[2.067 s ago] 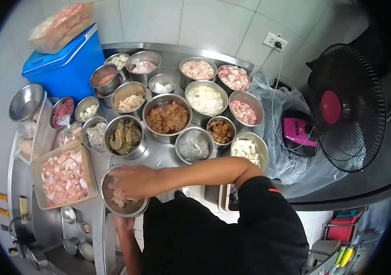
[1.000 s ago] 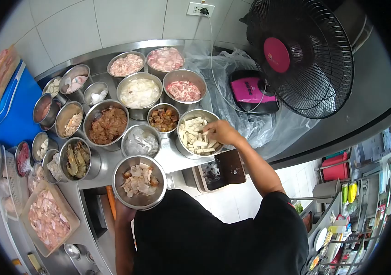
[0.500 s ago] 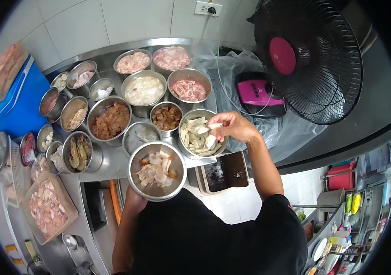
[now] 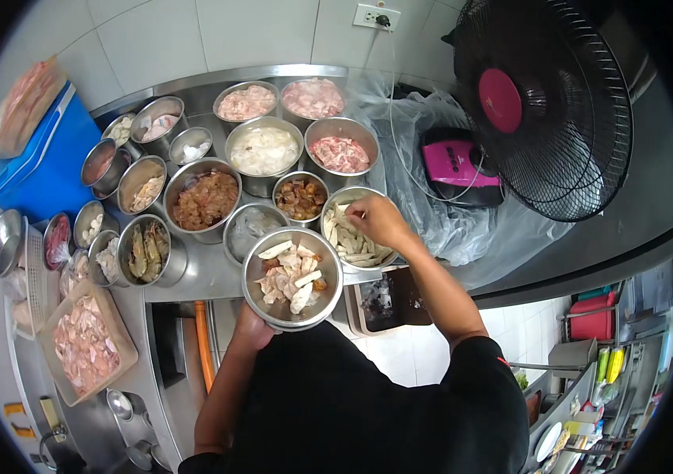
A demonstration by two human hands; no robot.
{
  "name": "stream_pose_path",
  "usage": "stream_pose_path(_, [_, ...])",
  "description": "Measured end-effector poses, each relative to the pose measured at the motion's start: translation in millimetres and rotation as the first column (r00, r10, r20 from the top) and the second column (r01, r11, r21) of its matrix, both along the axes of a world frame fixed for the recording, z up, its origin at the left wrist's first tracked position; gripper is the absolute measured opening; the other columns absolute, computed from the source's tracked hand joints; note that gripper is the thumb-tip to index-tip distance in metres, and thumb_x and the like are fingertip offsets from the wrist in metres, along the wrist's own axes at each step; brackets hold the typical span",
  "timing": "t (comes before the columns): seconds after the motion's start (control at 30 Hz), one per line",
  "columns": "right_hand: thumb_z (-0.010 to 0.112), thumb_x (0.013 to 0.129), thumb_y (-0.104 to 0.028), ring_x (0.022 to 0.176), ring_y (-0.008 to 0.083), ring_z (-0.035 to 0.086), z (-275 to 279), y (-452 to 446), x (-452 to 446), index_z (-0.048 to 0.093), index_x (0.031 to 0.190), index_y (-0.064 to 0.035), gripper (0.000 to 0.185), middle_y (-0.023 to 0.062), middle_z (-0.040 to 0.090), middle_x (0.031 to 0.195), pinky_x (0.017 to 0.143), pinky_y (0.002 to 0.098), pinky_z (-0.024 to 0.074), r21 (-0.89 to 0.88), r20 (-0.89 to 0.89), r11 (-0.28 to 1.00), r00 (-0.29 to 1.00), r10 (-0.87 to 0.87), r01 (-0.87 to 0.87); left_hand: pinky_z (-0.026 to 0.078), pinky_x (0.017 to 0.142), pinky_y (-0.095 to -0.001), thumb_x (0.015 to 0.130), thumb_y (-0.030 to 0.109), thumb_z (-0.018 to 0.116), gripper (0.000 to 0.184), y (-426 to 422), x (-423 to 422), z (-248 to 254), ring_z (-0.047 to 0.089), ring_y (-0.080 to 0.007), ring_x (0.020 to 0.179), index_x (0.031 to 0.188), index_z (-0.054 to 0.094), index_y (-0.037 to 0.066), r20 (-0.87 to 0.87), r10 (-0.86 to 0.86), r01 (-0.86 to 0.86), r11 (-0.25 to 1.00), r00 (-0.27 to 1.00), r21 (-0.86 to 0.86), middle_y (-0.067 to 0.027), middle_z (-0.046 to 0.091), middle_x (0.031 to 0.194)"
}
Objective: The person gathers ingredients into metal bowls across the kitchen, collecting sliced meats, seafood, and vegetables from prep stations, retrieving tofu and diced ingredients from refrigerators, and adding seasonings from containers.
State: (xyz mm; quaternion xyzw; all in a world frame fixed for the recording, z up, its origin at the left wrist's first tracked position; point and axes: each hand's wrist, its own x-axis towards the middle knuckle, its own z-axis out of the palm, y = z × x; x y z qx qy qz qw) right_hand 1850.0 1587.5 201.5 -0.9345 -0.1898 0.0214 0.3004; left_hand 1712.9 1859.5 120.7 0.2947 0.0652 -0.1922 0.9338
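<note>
The steel bench point(image 4: 204, 272) carries a cluster of round metal pots. Near its front edge stand the pot of prawns point(image 4: 145, 254), the pot of translucent pieces point(image 4: 250, 227) and the pot of pale strips point(image 4: 356, 243). Behind them are the pot of brown meat point(image 4: 203, 199), the small pot of brown chunks point(image 4: 301, 197) and the pot of red meat point(image 4: 342, 152). The rectangular tub point(image 4: 125, 353) of pink meat sits at the left, and the blue cooler point(image 4: 32, 180) seems to stand on the bench too, its base being hidden.

Shiny smooth metal bowl point(image 4: 251, 294); glossy blue plastic cooler point(image 4: 24, 178); crinkled clear plastic sheeting point(image 4: 425, 237); matt black cloth shirt point(image 4: 336, 403)
</note>
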Motion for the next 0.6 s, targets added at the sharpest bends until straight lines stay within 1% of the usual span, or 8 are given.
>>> stream_pose_path(0.07, [0.069,0.075,-0.015,0.074,0.0367,0.061,-20,14,6,0.067,0.083,-0.0044,0.014,0.0183,0.065,0.082,0.065,0.0419,0.0481,-0.071,0.046,0.997,0.999,-0.024,0.027,0.041,0.101,-0.0395,0.098,0.029,0.037,0.048,4,0,6,0.049,-0.0260,0.119,0.134,0.036,-0.002,-0.005,0.025,-0.025,1.000,1.000,0.009,-0.0147,0.046,0.134])
stream_pose_path(0.2, [0.065,0.076,-0.015,0.070,0.0375,0.062,-39,33,13,0.068,0.083,-0.0042,0.013,0.0209,0.064,0.079,0.065,0.0457,0.0486,-0.115,0.139,0.991,0.989,-0.058,0.074,0.043,0.099,-0.0379,0.097,0.024,0.038,0.043,22,-4,-3,0.053,-0.0254,0.115,0.131,0.040,-0.004,-0.043,0.104,-0.101,0.992,0.994,0.075,-0.0160,0.049,0.130])
stream_pose_path(0.27, [0.063,0.077,-0.014,0.070,0.0365,0.063,-37,29,12,0.067,0.085,-0.0014,0.016,0.0241,0.062,0.078,0.064,0.0453,0.0487,-0.018,0.207,0.994,0.973,-0.099,0.105,0.045,0.097,-0.0370,0.097,0.021,0.039,0.041,27,-9,-1,0.055,-0.0246,0.113,0.129,0.042,-0.004,0.005,0.185,-0.185,0.980,0.983,0.079,-0.0162,0.051,0.128])
stream_pose_path(0.4, [0.060,0.086,-0.012,0.058,0.0233,0.059,4,37,2,0.064,0.084,0.0024,0.015,0.0134,0.063,0.070,0.054,0.0331,0.0459,0.150,0.446,0.977,0.871,-0.206,0.155,0.041,0.102,-0.0389,0.097,0.021,0.040,0.042,39,-11,7,0.050,-0.0248,0.119,0.132,0.039,-0.002,0.012,0.164,-0.165,0.980,0.986,0.110,-0.0144,0.047,0.133])
stream_pose_path(0.47, [0.059,0.090,-0.017,0.057,0.0098,0.054,27,47,-9,0.064,0.087,0.0013,0.019,0.0024,0.062,0.069,0.052,0.0256,0.0420,0.457,0.047,0.868,0.969,-0.243,0.196,0.042,0.101,-0.0396,0.097,0.021,0.042,0.042,43,-11,13,0.050,-0.0252,0.119,0.132,0.039,-0.002,-0.020,0.194,-0.190,0.974,0.981,0.126,-0.0152,0.047,0.132])
stream_pose_path(0.5, [0.059,0.091,-0.021,0.058,0.0027,0.048,39,55,-16,0.064,0.089,0.0003,0.022,-0.0045,0.059,0.071,0.051,0.0209,0.0385,0.517,-0.118,0.835,0.982,-0.147,0.188,0.042,0.101,-0.0396,0.097,0.021,0.042,0.042,46,-10,13,0.050,-0.0252,0.119,0.132,0.039,-0.002,-0.018,0.198,-0.194,0.973,0.980,0.128,-0.0152,0.047,0.132])
stream_pose_path(0.53, [0.059,0.091,-0.021,0.058,0.0027,0.048,46,65,-21,0.064,0.089,0.0003,0.022,-0.0045,0.059,0.071,0.051,0.0209,0.0385,0.520,-0.114,0.835,0.983,-0.143,0.182,0.043,0.100,-0.0397,0.097,0.021,0.042,0.042,48,-9,13,0.050,-0.0253,0.118,0.132,0.039,-0.002,-0.033,0.200,-0.194,0.971,0.979,0.141,-0.0156,0.047,0.132])
stream_pose_path(0.6, [0.060,0.091,-0.021,0.070,0.0099,0.054,54,88,-31,0.062,0.097,0.0054,0.027,0.0051,0.061,0.080,0.060,0.0245,0.0432,0.643,-0.407,0.752,0.897,0.171,0.148,0.043,0.099,-0.0398,0.097,0.021,0.043,0.042,51,-7,16,0.051,-0.0254,0.118,0.132,0.039,-0.002,-0.042,0.207,-0.199,0.968,0.977,0.150,-0.0160,0.047,0.132])
